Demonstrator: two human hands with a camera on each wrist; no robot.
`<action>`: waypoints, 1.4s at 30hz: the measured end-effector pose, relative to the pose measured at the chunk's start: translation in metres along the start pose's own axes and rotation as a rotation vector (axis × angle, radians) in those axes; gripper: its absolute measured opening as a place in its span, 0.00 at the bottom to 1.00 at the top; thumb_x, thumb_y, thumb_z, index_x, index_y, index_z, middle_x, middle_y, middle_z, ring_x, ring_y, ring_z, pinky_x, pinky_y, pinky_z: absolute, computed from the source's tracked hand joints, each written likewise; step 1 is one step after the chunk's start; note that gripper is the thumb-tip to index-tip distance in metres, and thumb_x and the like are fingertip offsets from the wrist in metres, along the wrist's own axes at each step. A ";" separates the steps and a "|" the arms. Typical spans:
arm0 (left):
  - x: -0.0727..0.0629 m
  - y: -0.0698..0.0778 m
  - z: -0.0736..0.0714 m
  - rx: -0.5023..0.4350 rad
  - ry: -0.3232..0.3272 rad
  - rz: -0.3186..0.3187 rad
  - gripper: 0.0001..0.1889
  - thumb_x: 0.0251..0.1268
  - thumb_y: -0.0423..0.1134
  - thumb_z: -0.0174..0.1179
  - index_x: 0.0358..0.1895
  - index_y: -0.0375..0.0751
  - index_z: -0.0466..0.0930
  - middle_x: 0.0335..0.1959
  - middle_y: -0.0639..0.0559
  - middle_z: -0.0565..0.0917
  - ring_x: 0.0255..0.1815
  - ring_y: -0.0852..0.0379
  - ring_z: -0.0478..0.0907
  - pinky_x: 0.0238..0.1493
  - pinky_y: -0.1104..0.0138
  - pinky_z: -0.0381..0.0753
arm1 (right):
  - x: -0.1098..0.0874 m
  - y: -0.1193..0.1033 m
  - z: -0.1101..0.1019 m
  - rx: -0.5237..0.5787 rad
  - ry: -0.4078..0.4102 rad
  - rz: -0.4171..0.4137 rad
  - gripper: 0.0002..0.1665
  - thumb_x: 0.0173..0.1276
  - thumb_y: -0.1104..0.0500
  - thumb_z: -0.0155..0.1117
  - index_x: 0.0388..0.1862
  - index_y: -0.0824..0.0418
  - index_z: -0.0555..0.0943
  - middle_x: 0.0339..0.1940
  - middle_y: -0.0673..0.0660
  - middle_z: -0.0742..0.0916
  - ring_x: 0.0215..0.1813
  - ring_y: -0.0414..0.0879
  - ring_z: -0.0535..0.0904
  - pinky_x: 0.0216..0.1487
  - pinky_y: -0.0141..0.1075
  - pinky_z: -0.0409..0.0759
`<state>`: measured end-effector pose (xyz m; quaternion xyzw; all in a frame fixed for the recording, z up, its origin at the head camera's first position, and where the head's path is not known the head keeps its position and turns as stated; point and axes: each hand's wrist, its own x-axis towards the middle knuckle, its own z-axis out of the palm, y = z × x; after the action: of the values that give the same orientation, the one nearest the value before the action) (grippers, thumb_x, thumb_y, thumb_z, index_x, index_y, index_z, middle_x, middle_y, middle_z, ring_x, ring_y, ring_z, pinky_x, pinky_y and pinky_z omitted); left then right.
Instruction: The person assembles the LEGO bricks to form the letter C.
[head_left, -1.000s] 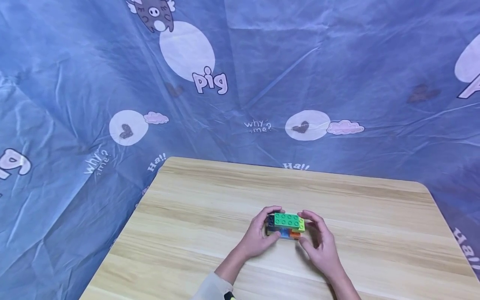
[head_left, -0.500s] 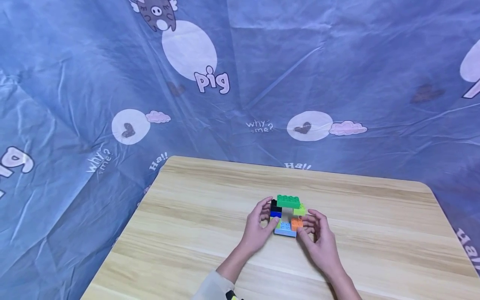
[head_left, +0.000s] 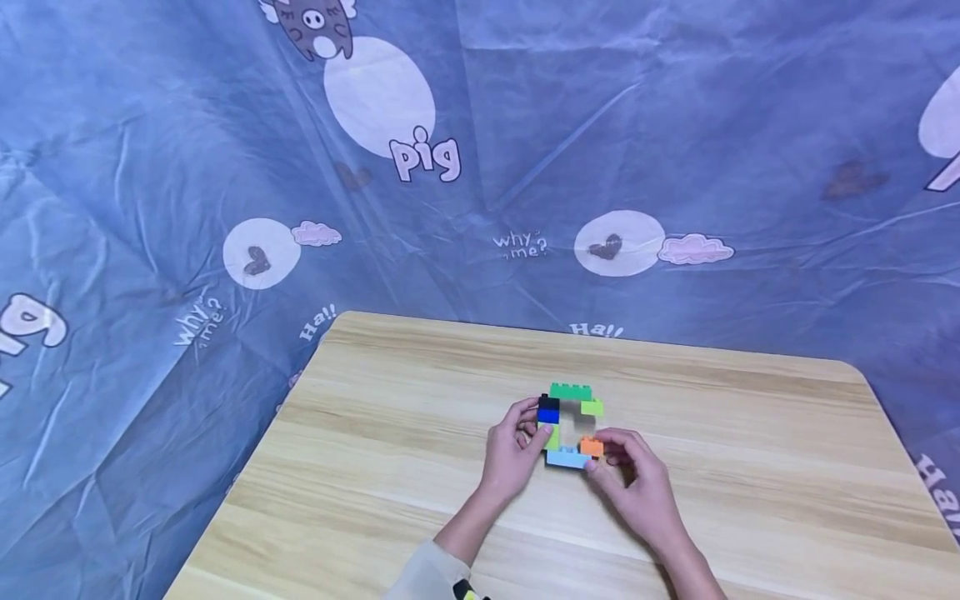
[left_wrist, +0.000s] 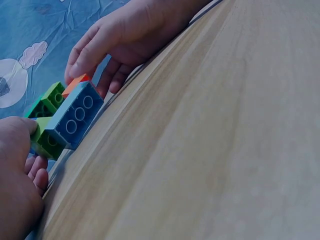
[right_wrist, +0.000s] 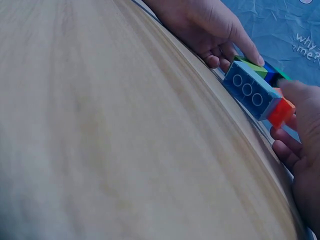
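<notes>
A toy building-brick frame with an open middle is held up between both hands. Its top is a green brick (head_left: 571, 392). Down the left side run a black brick (head_left: 548, 402), a blue brick (head_left: 548, 416) and a lime brick (right_wrist: 254, 67). A light blue brick (left_wrist: 76, 116) forms the bottom, its hollow underside showing in both wrist views. An orange brick (head_left: 591, 447) sits on its right end, apart from a lime brick (head_left: 592, 407) above. My left hand (head_left: 510, 457) grips the left column; my right hand (head_left: 637, 487) pinches the lower right corner.
The wood-grain table (head_left: 375, 417) extends around both hands. Behind it hangs a blue cloth (head_left: 487, 167) printed with pigs, hearts and words, close along the table's far edge. A light sleeve (head_left: 429, 573) covers the left forearm.
The brick frame has tilted back, from showing its studded top to showing its open middle face-on. Both hands turned with it, the right shifting slightly toward the light blue brick's end.
</notes>
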<state>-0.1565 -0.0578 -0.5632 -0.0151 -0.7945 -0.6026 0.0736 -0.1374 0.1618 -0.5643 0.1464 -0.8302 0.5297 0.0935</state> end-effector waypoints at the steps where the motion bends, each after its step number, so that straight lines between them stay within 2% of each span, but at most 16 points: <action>1: 0.000 0.000 0.000 -0.004 0.004 -0.006 0.24 0.71 0.37 0.70 0.68 0.50 0.79 0.51 0.54 0.90 0.35 0.65 0.79 0.29 0.76 0.77 | 0.000 0.000 0.000 -0.016 -0.016 -0.006 0.30 0.62 0.64 0.82 0.63 0.61 0.82 0.57 0.51 0.85 0.48 0.39 0.82 0.50 0.24 0.81; 5: -0.001 0.001 -0.002 -0.017 0.003 -0.019 0.24 0.71 0.36 0.70 0.68 0.49 0.79 0.51 0.53 0.90 0.35 0.64 0.79 0.31 0.75 0.81 | -0.001 -0.002 0.002 -0.082 -0.050 -0.012 0.38 0.56 0.65 0.86 0.66 0.59 0.81 0.61 0.48 0.84 0.54 0.38 0.81 0.56 0.21 0.78; 13: -0.002 0.000 -0.003 -0.009 0.005 -0.023 0.21 0.71 0.37 0.70 0.65 0.42 0.82 0.49 0.49 0.90 0.33 0.65 0.80 0.33 0.72 0.85 | -0.003 -0.005 0.004 -0.134 -0.050 -0.032 0.36 0.54 0.65 0.86 0.63 0.57 0.83 0.58 0.48 0.86 0.57 0.38 0.82 0.58 0.18 0.75; 23: 0.001 0.000 -0.001 0.049 0.052 0.030 0.19 0.68 0.36 0.73 0.59 0.34 0.86 0.48 0.46 0.90 0.31 0.68 0.81 0.31 0.71 0.87 | -0.001 -0.004 0.003 -0.150 -0.036 -0.054 0.35 0.51 0.65 0.87 0.59 0.56 0.85 0.57 0.50 0.87 0.61 0.39 0.81 0.67 0.14 0.66; 32: 0.001 0.000 0.000 0.071 0.053 -0.003 0.17 0.67 0.37 0.73 0.57 0.37 0.87 0.40 0.54 0.87 0.32 0.68 0.81 0.33 0.72 0.87 | -0.001 -0.004 0.001 -0.172 -0.055 -0.022 0.33 0.53 0.63 0.86 0.60 0.55 0.85 0.59 0.51 0.88 0.63 0.45 0.81 0.68 0.13 0.62; 42: 0.003 0.004 0.001 0.094 0.050 -0.018 0.16 0.69 0.36 0.73 0.56 0.36 0.87 0.40 0.53 0.87 0.32 0.68 0.81 0.35 0.73 0.87 | 0.001 -0.003 -0.001 -0.183 -0.068 -0.015 0.32 0.56 0.61 0.86 0.60 0.56 0.85 0.58 0.52 0.88 0.63 0.49 0.81 0.68 0.12 0.60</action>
<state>-0.1586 -0.0554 -0.5593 0.0104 -0.8199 -0.5655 0.0886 -0.1379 0.1618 -0.5611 0.1616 -0.8767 0.4456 0.0822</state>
